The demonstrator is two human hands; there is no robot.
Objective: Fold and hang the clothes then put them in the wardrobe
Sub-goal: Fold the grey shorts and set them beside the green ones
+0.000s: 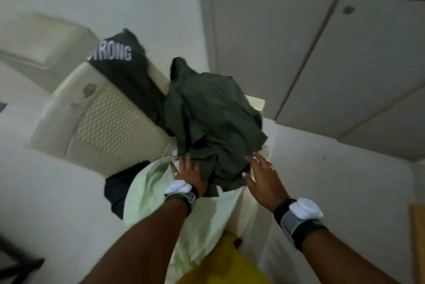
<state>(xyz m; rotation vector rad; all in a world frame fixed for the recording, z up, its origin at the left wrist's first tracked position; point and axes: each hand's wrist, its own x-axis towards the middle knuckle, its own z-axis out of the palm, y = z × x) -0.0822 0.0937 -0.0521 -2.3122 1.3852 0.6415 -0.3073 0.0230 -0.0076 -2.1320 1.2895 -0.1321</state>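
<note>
**Green cloth heaped on the basket**

A big cream basket (110, 122) is filled with clothes. A dark green cloth (213, 111) is bunched on top. A light green cloth (156, 191) is spread under it. The left hand (188, 173) is laid on the dark green cloth, fingers straight. The right hand (262, 178) is held at its edge, fingers spread, with nothing gripped.

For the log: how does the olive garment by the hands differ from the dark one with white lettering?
The olive garment is plain; the dark garment carries white letters. The olive one sits bunched on top, the dark one drapes over the basket rim. The left hand touches the olive one; no hand touches the dark one. Both are unfolded.
</note>
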